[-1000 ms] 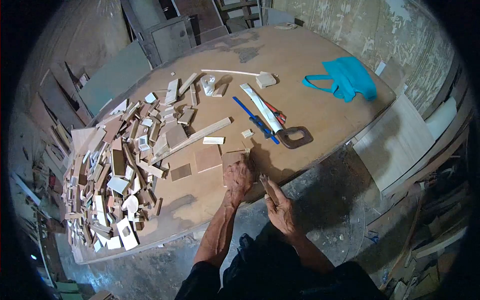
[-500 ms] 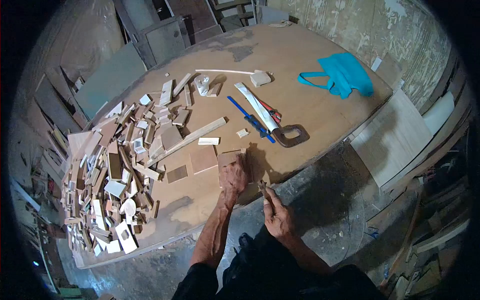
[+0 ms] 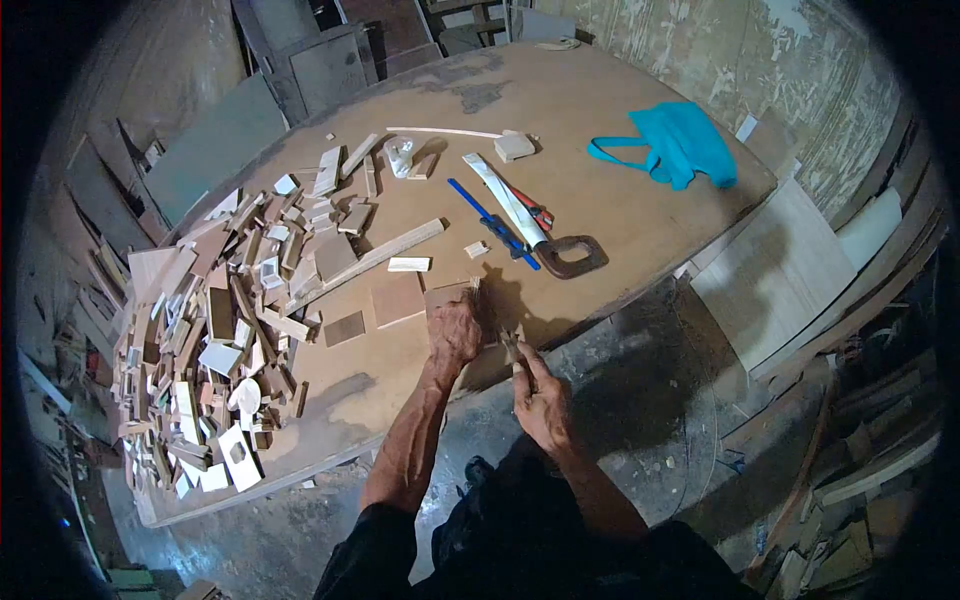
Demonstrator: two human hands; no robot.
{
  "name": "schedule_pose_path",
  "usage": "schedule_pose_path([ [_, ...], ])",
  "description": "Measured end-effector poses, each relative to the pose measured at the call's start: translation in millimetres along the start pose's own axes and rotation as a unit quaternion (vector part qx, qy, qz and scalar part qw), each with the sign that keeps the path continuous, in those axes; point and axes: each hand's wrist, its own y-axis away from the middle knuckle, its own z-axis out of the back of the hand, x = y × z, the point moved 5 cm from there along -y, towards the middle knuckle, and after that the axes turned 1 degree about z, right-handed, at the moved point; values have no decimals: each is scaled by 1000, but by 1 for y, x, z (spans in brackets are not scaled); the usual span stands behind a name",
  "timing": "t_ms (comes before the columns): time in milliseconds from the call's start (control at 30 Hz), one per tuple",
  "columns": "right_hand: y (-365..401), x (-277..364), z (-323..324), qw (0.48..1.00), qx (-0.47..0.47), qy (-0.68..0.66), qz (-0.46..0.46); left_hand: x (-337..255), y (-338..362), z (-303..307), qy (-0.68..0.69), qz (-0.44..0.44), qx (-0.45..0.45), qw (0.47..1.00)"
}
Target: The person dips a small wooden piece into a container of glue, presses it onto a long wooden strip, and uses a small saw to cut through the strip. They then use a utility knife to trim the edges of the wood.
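Note:
My left hand is closed and pressed down on a brown wooden board at the table's near edge. A small piece of light wood shows at its fingertips. Just to the right, my right hand pinches a slim, brownish tool, its tip close to the board's edge; I cannot make out its kind. Left of the board lie a reddish-brown square panel and a smaller dark square piece. A pale wood block and a small wood chip lie beyond.
A heap of wood offcuts covers the table's left side, with a long wooden strip beside it. Farther back are a blue bar clamp, a rusty C-shaped metal piece, a clear cup and a turquoise bag.
The whole view has shifted slightly. My right hand has moved a little forward along the board's edge with the slim tool. My left hand stays on the board.

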Motion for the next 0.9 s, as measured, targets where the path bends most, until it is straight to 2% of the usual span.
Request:
schedule_pose_path([
  [33, 3, -2, -1, 1000, 6, -11, -12, -2, 2, 1, -5, 3, 5, 1000],
  [133, 8, 0, -4, 999, -19, -19, 43, -9, 8, 11, 13, 43, -24, 999],
  [233, 17, 21, 8, 998, -22, -5, 60, -5, 9, 10, 3, 26, -16, 1000],
  [433, 15, 14, 6, 999, -5, 3, 53, 0, 7, 3, 8, 23, -22, 999],
  [533, 13, -3, 0, 995, -56, -42, 67, 0, 6, 1, 4, 49, -4, 999],
  [633, 8, -6, 1, 986, -68, -95, 116, -4, 8, 2, -2, 28, -24, 999],
  [733, 16, 5, 1, 999, -29, -5, 32, -8, 9, 12, -10, -1, -33, 999],
  [900, -1, 16, -1, 998, -27, 33, 34, -3, 2, 9, -3, 15, 60, 998],
])
